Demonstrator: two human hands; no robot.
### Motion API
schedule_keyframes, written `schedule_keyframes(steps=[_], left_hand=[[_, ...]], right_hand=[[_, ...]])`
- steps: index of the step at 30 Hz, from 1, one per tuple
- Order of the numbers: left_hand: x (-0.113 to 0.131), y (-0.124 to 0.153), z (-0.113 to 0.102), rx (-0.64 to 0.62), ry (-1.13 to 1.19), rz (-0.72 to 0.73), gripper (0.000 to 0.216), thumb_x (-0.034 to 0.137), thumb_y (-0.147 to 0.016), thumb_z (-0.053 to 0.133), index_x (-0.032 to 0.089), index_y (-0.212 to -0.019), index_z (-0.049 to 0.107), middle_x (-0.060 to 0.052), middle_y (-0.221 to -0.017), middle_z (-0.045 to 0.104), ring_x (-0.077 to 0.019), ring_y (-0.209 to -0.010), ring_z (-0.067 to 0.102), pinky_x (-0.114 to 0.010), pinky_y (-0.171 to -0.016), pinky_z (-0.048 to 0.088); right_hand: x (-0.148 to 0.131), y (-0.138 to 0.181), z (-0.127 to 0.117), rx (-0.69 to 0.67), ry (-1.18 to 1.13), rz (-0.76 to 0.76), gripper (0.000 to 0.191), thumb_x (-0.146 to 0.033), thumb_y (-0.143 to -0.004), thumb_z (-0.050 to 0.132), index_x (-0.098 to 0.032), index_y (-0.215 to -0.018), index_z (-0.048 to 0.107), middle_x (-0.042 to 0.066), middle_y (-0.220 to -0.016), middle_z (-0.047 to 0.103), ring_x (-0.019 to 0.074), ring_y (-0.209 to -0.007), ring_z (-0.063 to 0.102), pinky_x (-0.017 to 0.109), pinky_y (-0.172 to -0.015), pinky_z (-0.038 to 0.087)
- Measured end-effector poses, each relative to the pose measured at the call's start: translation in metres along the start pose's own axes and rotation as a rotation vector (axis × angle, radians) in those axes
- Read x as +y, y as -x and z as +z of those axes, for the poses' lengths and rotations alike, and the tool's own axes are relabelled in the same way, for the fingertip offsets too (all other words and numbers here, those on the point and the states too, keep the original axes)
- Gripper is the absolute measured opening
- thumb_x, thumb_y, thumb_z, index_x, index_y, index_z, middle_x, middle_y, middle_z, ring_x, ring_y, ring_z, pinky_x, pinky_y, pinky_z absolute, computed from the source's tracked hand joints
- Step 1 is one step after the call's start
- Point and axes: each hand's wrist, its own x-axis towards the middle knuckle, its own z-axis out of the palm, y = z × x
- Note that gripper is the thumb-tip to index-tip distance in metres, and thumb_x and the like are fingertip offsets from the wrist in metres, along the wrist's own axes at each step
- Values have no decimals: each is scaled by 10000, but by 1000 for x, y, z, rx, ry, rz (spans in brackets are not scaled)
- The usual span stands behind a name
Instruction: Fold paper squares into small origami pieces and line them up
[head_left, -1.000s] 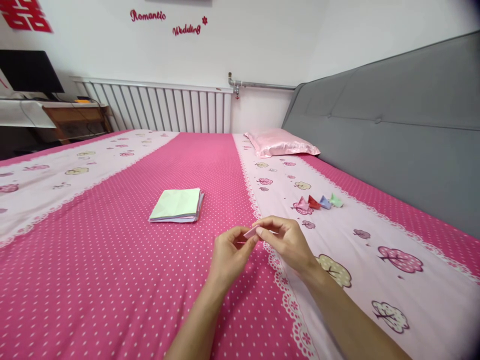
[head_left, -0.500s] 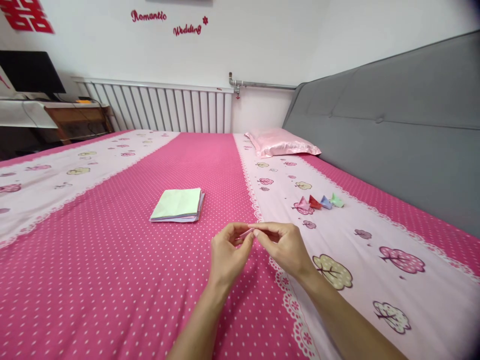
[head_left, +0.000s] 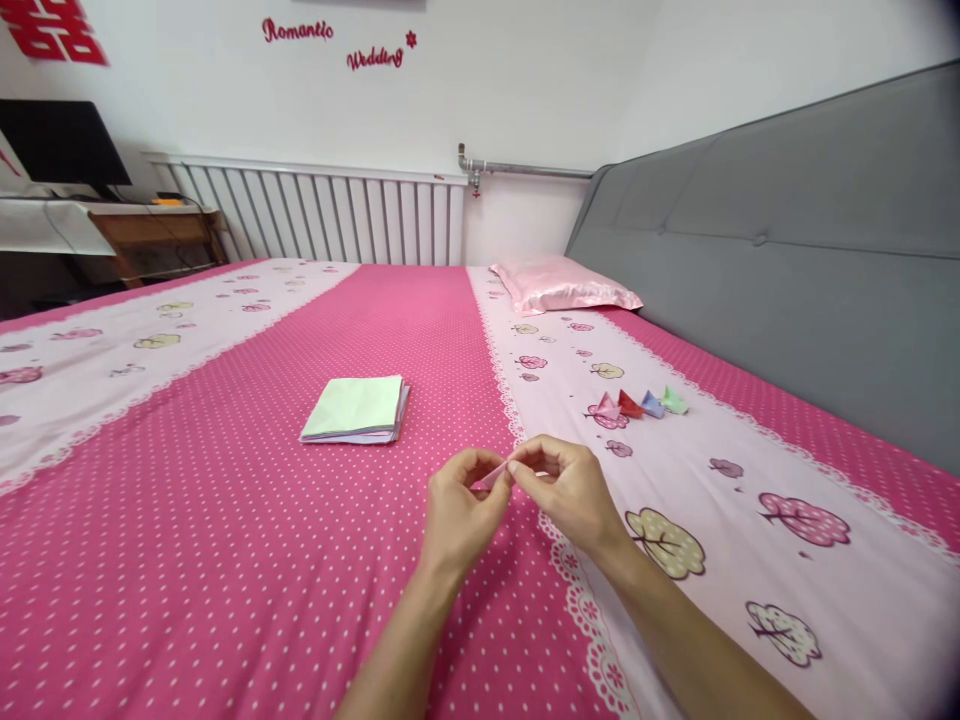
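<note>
A small folded pink paper is pinched between my two hands above the pink dotted bedspread. My left hand grips its near end with thumb and fingers closed. My right hand pinches the other end, fingers curled together. Most of the paper is hidden by my fingertips. A stack of square coloured paper sheets, pale green on top, lies to the left beyond my hands. Several small folded paper figures, pink, red, blue and green, stand in a row to the right.
A pink satin pillow lies at the head of the bed beside the grey padded headboard. A white radiator runs along the far wall, and a wooden desk stands at the far left.
My hands have drawn closer together around the pink paper, so less of it shows. Everything else on the bed stays where it was.
</note>
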Motion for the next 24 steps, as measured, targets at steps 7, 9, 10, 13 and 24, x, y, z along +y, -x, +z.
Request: schedule_keyframes(steps=[7, 9, 10, 13, 24], left_hand=[[0, 2, 2, 27, -80, 26, 50, 201, -698, 539, 152, -686, 539, -27, -680, 583, -157, -667, 595, -254, -583, 476], [0, 2, 3, 46, -149, 62, 37, 186, -702, 519, 155, -697, 539, -25, -686, 580, -151, -663, 586, -258, -590, 473], [0, 3, 3, 54, -180, 83, 37, 181, -703, 511, 158, -705, 540, -24, -691, 579, -148, -662, 582, -257, -593, 471], [0, 3, 2, 51, -226, 144, 42, 174, -706, 503, 165, -723, 540, -16, -696, 576, -137, -656, 568, -246, -586, 462], [-2, 4, 2, -13, -48, 89, 30, 148, -700, 476, 173, -684, 481, 10, -678, 550, -114, -620, 563, -215, -558, 427]], right_hand=[[0, 0, 1, -39, -15, 34, 40, -173, -694, 569, -155, -694, 606, 24, -677, 641, 150, -657, 622, 254, -635, 509], [1, 0, 1, -38, -11, 39, 38, -169, -688, 570, -153, -686, 605, 25, -670, 638, 150, -651, 618, 256, -634, 507], [1, 0, 1, -34, -7, 39, 38, -167, -686, 570, -153, -681, 605, 25, -665, 636, 149, -647, 616, 255, -633, 505], [3, 0, 2, -17, 2, 39, 35, -161, -675, 573, -155, -664, 606, 20, -644, 632, 144, -628, 609, 249, -618, 499], [5, -2, 0, -26, 34, 41, 57, -175, -663, 563, -161, -650, 617, 14, -637, 636, 144, -620, 600, 259, -614, 484]])
